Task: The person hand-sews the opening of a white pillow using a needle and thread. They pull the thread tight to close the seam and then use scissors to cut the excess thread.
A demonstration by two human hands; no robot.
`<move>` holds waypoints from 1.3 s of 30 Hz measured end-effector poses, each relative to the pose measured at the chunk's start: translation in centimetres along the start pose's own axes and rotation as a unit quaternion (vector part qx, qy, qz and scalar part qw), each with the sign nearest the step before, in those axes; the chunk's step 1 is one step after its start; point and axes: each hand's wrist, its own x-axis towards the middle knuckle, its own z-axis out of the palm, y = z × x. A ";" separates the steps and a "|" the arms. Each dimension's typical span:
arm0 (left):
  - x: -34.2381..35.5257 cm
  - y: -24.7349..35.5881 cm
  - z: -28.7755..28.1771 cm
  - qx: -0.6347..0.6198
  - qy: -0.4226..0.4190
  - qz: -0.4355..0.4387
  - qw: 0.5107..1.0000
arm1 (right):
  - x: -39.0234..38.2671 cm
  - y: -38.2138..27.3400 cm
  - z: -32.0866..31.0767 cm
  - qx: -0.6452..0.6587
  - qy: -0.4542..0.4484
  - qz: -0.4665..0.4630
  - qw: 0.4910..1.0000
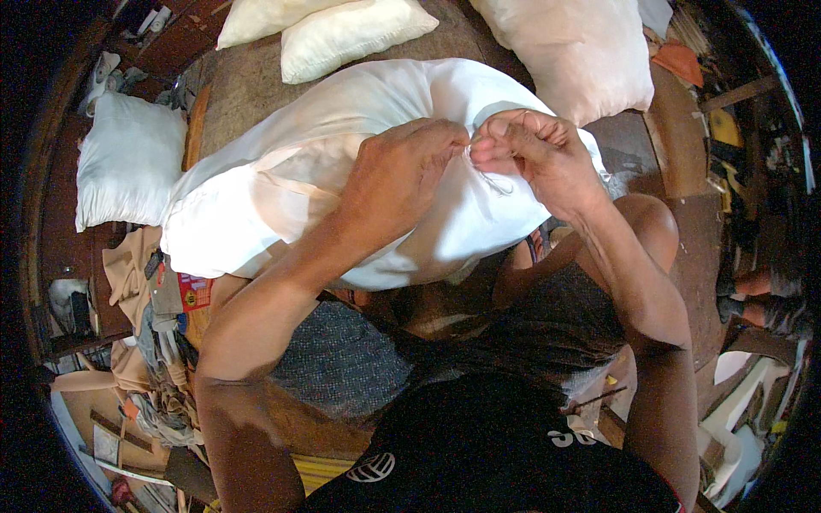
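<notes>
A large white stuffed pillow or cushion (368, 98) lies across my lap, its thin fabric bunched and creased. Over its middle my left hand (402, 175) is closed in a pinch, fingertips on a small gathered bit of the white fabric. Close by on the right, my right hand (543, 158) has curled fingers, with thumb and fingertips drawn together beside the left fingertips. Whatever it pinches is too small to make out. Just below the fingers a thin thread (498, 185) loops over the fabric. An opening with a pale inner layer (316, 158) shows left of my left hand.
Two cream pillows (355, 38) rest at the far side on a brown wooden surface (235, 90). A big pale pillow (577, 56) stands at far right, a white pillow (128, 158) at left. Crumpled cloths (154, 342) lie lower left; shelves of clutter line both sides.
</notes>
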 end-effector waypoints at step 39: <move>-0.4 -0.4 -1.5 0.140 0.085 0.246 0.955 | -2.0 -2.9 -1.0 -0.281 0.027 0.012 0.959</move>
